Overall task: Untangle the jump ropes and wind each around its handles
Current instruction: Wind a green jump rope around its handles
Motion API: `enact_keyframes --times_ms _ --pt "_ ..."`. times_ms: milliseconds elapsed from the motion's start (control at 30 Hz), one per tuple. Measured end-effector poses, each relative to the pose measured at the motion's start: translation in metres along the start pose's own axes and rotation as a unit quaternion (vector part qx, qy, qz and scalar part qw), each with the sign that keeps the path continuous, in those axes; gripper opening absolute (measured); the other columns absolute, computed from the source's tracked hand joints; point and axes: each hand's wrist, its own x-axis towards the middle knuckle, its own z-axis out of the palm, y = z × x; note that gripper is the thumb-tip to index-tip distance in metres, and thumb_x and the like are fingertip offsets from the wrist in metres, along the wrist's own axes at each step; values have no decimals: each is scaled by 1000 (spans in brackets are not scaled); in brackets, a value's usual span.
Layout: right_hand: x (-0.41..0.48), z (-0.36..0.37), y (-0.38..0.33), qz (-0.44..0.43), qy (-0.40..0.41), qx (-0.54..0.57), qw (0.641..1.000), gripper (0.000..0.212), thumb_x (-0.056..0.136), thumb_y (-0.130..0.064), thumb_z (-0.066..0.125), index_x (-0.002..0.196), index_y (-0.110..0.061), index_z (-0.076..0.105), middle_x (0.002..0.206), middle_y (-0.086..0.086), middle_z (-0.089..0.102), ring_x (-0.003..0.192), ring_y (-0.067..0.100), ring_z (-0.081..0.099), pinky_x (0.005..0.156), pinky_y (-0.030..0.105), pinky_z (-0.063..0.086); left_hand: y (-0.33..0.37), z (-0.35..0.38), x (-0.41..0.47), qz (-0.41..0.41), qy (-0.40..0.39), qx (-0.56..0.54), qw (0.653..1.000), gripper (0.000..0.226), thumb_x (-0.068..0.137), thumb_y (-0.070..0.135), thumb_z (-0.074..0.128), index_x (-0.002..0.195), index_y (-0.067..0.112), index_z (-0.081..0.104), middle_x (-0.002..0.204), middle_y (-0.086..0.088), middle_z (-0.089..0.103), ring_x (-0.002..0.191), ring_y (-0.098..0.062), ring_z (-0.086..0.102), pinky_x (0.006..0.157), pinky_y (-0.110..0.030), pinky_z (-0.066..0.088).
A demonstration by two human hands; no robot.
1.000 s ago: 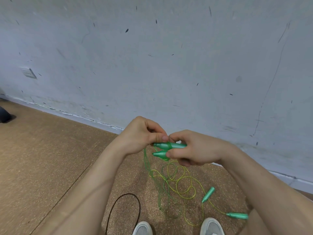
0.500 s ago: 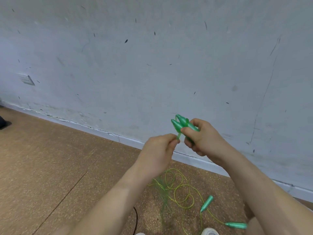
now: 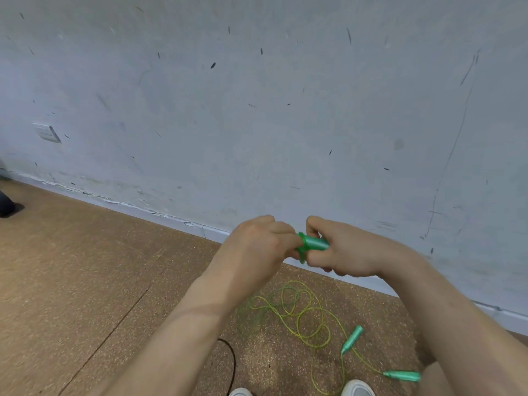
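Gripping handles point(image 3: 313, 243): L hand point(image 3: 257, 248), R hand point(image 3: 353, 251); wall point(image 3: 257, 124) near.

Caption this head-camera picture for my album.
Left hand and right hand hold green handles; a second jump rope lies looped on the floor.

No text, label, brand, number or sign can be read: the green handles point(image 3: 314, 243), scuffed wall point(image 3: 257, 124) and wall plate point(image 3: 47, 132) show none.
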Motion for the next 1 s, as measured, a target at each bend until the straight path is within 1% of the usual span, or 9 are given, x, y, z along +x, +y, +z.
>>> enact_keyframes --times_ms 100,167,300,367,467,567,633,800,1000 --pt "-1 1 -1 0 -31 6 999 24 84 -22 60 86 -17 37 63 3 54 50 16 40 41 20 29 1 0 0 -56 -12 -111 992 10 78 19 67 86 23 71 74 6 66 66 -12 57 62 -33 49" --pt "-1 3 -1 -8 -47 17 999 22 82 -21 60 87 -17 39 60 3 54 48 18 40 40 19 29 1 -4 1 -112 -20 -195 974 26 72 20 70 95 30 68 82 9 70 74 -1 57 69 -20 46" --pt "2 9 1 -15 -72 0 997 25 80 -23 63 83 -20 39 61 2 60 49 17 41 43 21 30 0 -8 4 -183 -105 -214 954 26 72 19 77 95 32 76 81 10 74 71 1 59 65 -19 42" --pt "2 8 3 -21 -62 4 998 25 81 -24 65 83 -20 41 64 1 65 49 13 43 45 21 31 1 -9 6 -242 -107 -229 937 24 72 18 79 93 30 77 82 12 74 76 2 62 71 -19 47" --pt "1 5 3 -45 -18 57 997 24 84 -28 69 82 -17 47 67 0 68 49 7 43 49 20 33 -2 -11 9 -313 -79 -240 916 23 67 19 84 87 29 77 78 21 69 75 10 59 73 -8 45" --pt "10 12 4 -66 107 94 988 43 91 -46 59 64 -16 44 55 -6 43 52 11 36 55 27 32 -1 -11 12 -323 -74 -251 910 24 62 20 87 81 30 77 70 20 67 75 8 62 72 -11 47" --pt "15 17 4 -68 170 83 980 49 94 -44 54 57 -17 38 52 -6 31 51 12 31 57 29 29 -2 -14 12 -336 -89 -280 895 24 61 19 88 81 28 77 70 17 69 72 6 64 69 -11 48" --pt "9 10 3 -60 74 193 976 45 96 -34 57 59 -11 46 52 5 35 43 15 33 44 24 28 -10 -23 5 -327 -121 -481 804 14 72 2 77 79 14 78 60 -2 69 56 -7 58 56 -17 44" --pt "7 5 -2 -64 41 369 926 40 96 -29 55 62 -9 45 45 0 32 36 11 24 42 18 12 -7 -8 4 -349 -34 -693 630 12 73 5 68 67 15 70 57 -4 66 47 -12 58 49 -21 45"
